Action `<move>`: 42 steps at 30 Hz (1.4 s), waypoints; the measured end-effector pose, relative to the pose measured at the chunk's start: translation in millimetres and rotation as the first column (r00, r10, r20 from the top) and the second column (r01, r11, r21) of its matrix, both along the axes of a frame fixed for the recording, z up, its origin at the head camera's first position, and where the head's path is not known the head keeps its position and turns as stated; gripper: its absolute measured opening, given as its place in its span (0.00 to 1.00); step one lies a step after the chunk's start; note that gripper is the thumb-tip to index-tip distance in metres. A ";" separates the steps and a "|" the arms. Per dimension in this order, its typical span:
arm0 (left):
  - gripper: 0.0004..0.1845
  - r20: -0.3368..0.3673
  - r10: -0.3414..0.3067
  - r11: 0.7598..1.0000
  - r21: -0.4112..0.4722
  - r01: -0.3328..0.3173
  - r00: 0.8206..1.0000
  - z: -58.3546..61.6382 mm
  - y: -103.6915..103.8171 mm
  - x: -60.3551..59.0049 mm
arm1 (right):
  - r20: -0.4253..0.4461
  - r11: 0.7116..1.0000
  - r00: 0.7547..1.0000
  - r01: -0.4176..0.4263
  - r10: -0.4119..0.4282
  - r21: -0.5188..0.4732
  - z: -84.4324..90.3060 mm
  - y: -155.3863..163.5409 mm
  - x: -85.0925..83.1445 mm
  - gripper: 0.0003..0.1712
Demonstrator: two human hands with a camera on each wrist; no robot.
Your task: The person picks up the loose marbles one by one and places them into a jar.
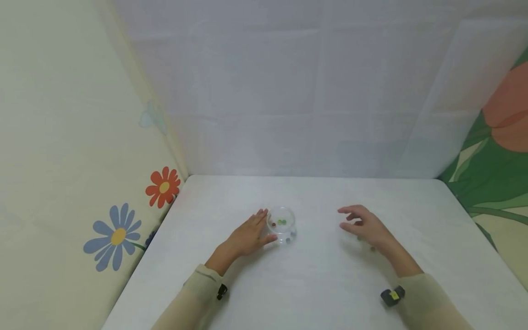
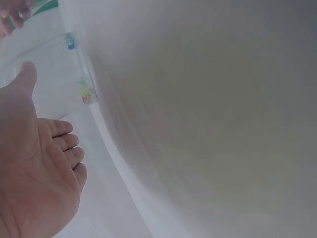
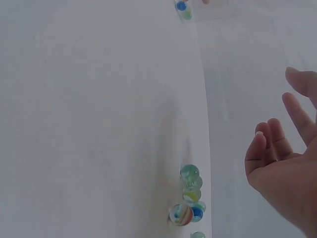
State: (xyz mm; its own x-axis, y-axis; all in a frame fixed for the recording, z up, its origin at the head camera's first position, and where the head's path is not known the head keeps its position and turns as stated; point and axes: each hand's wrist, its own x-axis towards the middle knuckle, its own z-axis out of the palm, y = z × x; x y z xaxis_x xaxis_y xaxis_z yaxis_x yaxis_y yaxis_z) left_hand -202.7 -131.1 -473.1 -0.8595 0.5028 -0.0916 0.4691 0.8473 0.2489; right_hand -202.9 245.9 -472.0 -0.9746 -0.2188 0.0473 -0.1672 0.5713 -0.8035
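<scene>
A clear round container (image 1: 271, 230) stands on the white table with several marbles (image 1: 282, 222) at its bottom, green, blue and reddish. My left hand (image 1: 249, 236) lies along its left side, fingers extended and thumb spread in front; whether the skin touches the wall I cannot tell. In the left wrist view, the palm of that left hand (image 2: 39, 173) holds nothing. To the right, my right hand (image 1: 369, 227) hovers above the table, fingers loosely bent and apart. Below it lie several loose glass marbles (image 3: 191, 194), partly hidden by the hand in the head view.
The white table (image 1: 313, 284) has rounded far corners and meets a pale hanging sheet (image 1: 264, 101) behind. Flower-patterned cloth (image 1: 62, 137) borders the left, and a leafy print cloth (image 1: 507, 183) the right. Dark wrist devices (image 1: 393, 296) sit at both cuffs.
</scene>
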 end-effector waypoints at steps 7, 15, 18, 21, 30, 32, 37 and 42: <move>0.47 0.007 0.011 1.000 -0.001 -0.011 1.000 -0.8 -0.3 1.1 | 0.001 1.000 1.000 0.008 -0.008 -0.011 -0.3 14.4 4.6 0.26; 0.48 0.002 0.010 1.000 -0.005 -0.010 1.000 -1.8 -0.3 0.8 | -0.028 1.000 0.999 0.021 -0.021 0.007 1.4 29.8 9.5 0.26; 0.47 0.000 0.008 1.000 -0.008 -0.008 1.000 -1.9 0.2 0.4 | -0.031 1.000 0.999 0.027 -0.026 0.017 2.6 33.9 10.2 0.26; 0.47 0.003 0.008 1.000 0.000 -0.008 1.000 -1.5 0.4 0.1 | -0.029 0.999 0.999 0.029 -0.029 0.027 2.3 38.7 10.5 0.26; 0.48 0.001 0.007 0.999 -0.033 -0.007 1.000 -5.6 -1.0 -3.0 | -0.016 0.998 0.998 0.054 -0.054 0.032 2.3 54.7 11.9 0.29; 0.48 0.001 0.009 0.999 -0.034 -0.009 1.000 -6.0 -1.1 -3.2 | -0.010 0.997 0.998 0.065 -0.065 0.031 2.9 58.9 12.7 0.30; 0.48 -0.001 0.011 0.999 -0.038 -0.011 1.000 -5.9 -1.2 -2.9 | -0.002 0.996 0.996 0.085 -0.085 0.028 5.4 68.4 13.6 0.31; 0.48 0.010 0.016 1.000 -0.027 -0.015 1.000 -3.9 -1.0 -1.2 | 0.028 0.994 0.994 0.101 -0.102 0.033 5.2 78.6 14.5 0.31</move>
